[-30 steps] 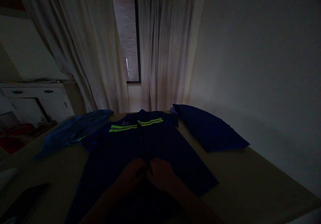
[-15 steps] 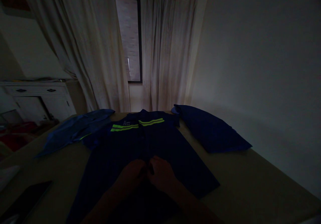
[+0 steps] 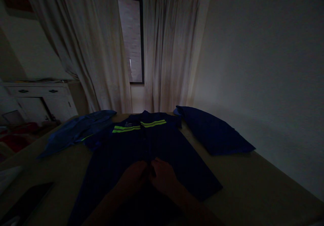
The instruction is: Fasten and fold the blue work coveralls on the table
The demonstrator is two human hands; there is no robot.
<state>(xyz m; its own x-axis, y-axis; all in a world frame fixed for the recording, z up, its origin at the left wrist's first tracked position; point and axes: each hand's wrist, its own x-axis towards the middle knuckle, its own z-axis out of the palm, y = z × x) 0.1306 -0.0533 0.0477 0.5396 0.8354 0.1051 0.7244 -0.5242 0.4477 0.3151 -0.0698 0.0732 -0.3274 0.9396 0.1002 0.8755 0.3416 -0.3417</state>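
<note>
A dark navy work shirt [image 3: 174,151] with yellow-green reflective bands across its chest lies spread on the table, collar at the far end. Over the middle of its front, my left hand [image 3: 136,172] and my right hand [image 3: 163,173] meet with fingers bent inward. Both pinch the shirt's front edges at the centre line. The fingertips sit close together in deep shadow, so any button between them is hidden. The shirt's left sleeve lies crumpled beside a lighter blue garment.
The lighter blue garment [image 3: 78,131] lies at the far left of the table [image 3: 253,192]. A folded navy garment [image 3: 215,131] rests at the right, near the wall. A dark flat object [image 3: 27,200] and something white [image 3: 8,177] are at the near left. Curtains [image 3: 167,50] hang behind.
Both hands stay at the same spot on the shirt's front with only slight finger movement. The view has shifted a little.
</note>
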